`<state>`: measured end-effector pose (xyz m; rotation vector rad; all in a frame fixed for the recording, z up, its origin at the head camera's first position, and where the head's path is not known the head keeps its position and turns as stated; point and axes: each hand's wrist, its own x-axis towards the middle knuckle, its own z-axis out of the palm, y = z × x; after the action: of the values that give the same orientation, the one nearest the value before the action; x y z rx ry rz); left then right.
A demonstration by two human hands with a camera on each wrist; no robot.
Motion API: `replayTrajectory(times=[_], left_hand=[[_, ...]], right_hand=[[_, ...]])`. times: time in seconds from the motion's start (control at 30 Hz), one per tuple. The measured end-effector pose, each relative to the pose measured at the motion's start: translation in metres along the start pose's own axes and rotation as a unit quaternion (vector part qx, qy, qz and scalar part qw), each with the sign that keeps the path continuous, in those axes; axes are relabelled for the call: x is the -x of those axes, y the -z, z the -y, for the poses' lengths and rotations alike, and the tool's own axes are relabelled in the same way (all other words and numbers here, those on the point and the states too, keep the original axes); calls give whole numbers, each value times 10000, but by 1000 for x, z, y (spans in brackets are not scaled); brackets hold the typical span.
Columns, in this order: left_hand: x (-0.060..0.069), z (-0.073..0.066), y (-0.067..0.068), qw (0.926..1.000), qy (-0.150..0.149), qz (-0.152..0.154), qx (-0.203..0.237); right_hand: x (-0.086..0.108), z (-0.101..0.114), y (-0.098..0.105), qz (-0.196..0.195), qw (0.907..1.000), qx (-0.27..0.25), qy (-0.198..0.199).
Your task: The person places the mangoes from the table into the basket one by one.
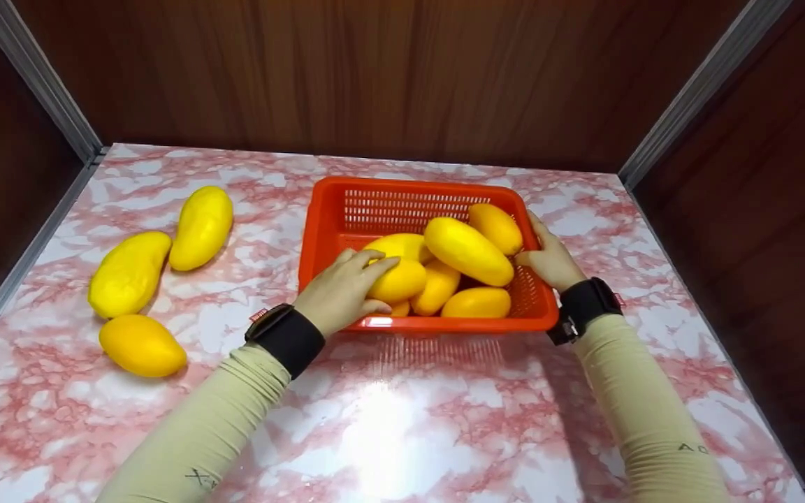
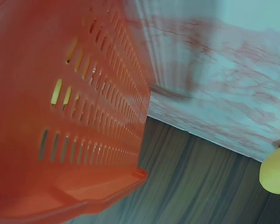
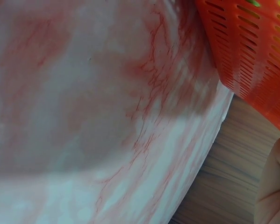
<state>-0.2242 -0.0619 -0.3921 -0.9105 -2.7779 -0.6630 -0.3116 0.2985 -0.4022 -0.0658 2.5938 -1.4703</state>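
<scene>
A red-orange plastic basket (image 1: 416,186) holds several yellow mangoes, among them a long one (image 1: 469,251) lying on top. My left hand (image 1: 343,290) reaches over the basket's near left part, its fingers and thumb curled round a mango (image 1: 400,281). At the right end, my right hand (image 1: 553,260) grips the basket's rim, thumb on the inner side and fingers outside. The left wrist view shows the basket's slotted wall (image 2: 97,93) close up; that hand is not seen there. Part of my right hand (image 3: 274,182) shows beside the basket (image 3: 252,51) in the right wrist view.
Three more mangoes lie on the marbled table (image 1: 444,433) left of the basket: one upright-lying (image 1: 202,228), one curved (image 1: 128,274) and a more orange one (image 1: 142,346). Brown wood-grain panels (image 1: 346,77) stand behind the table and at both sides.
</scene>
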Motion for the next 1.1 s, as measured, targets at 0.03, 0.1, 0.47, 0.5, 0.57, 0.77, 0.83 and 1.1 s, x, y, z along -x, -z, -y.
replayTrajectory(times=[0.03,0.1,0.47,0.5,0.57,0.77,0.83,1.1], left_hand=[[0,0,0,10000,-25,30,53],[0,0,0,9999,-67,62,113],[1,2,0,9999,-104,-22,133],[1,2,0,9999,-108,-39,124],[1,2,0,9999,-87,-63,107],[4,2,1,9999,74,-110,100],[6,3,1,9998,117,-131,84],[17,13,9,9995,-8,-317,-47]], right_hand=[[0,0,0,-11,10000,23,7],[0,0,0,-26,10000,39,19],[2,0,0,-13,10000,-22,-2],[2,0,0,-14,10000,-16,2],[3,1,0,-25,10000,-17,10],[3,1,1,-32,10000,14,-54],[3,1,1,-32,9999,40,-86],[6,11,1,55,9998,-35,-197]])
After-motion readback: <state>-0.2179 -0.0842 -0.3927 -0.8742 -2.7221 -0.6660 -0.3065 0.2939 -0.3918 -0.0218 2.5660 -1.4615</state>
